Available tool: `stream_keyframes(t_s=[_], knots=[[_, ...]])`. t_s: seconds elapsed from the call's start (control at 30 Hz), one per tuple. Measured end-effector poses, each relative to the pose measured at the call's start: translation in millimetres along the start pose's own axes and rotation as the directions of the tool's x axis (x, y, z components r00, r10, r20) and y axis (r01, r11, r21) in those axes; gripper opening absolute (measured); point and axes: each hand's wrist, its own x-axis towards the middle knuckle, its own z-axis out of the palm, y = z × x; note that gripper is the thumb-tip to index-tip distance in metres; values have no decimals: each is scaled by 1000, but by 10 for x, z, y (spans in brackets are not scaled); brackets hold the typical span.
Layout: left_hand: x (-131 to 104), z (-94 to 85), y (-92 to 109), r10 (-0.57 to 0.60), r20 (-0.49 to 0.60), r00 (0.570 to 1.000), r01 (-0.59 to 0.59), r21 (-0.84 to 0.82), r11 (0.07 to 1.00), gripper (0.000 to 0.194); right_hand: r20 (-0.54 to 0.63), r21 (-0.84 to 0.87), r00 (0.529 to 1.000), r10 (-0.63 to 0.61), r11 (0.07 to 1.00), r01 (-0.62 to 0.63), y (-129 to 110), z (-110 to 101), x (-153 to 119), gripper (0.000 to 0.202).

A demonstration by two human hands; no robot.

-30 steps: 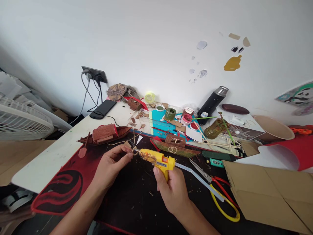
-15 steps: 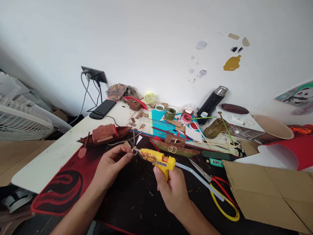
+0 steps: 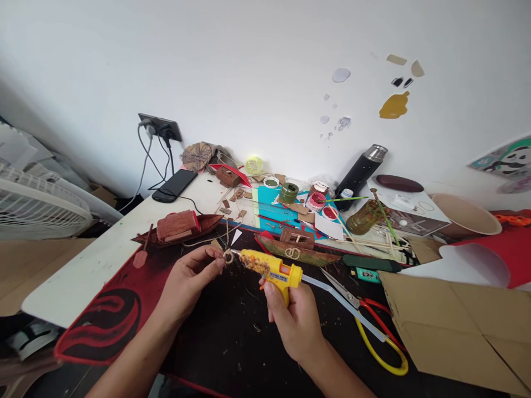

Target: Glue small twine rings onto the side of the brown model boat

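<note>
My left hand pinches a small loop of twine between thumb and fingertips. My right hand is wrapped round the handle of a yellow glue gun, with a clear glue stick trailing out of its back. The gun's nozzle tip is close beside the loop; I cannot tell whether it touches. Behind the gun lies a green-brown model boat with twine rings on its side. Left of it stands a dark red model boat with an oar.
Red-handled and yellow-handled scissors lie right of my right hand, near cardboard. Paint jars, a black thermos and a phone stand or lie further back. A dark mat covers the front.
The glue gun has shifted slightly right in my right hand, drawing its nozzle back a little from the twine loop. My left hand has barely moved.
</note>
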Motion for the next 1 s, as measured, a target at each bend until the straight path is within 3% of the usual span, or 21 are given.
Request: stream_keyframes(t_s=[1.0], knots=[[-17, -25, -16, 44, 8, 999, -44, 67, 997, 35, 12, -75, 1000, 5, 997, -4, -11, -58, 7, 51]])
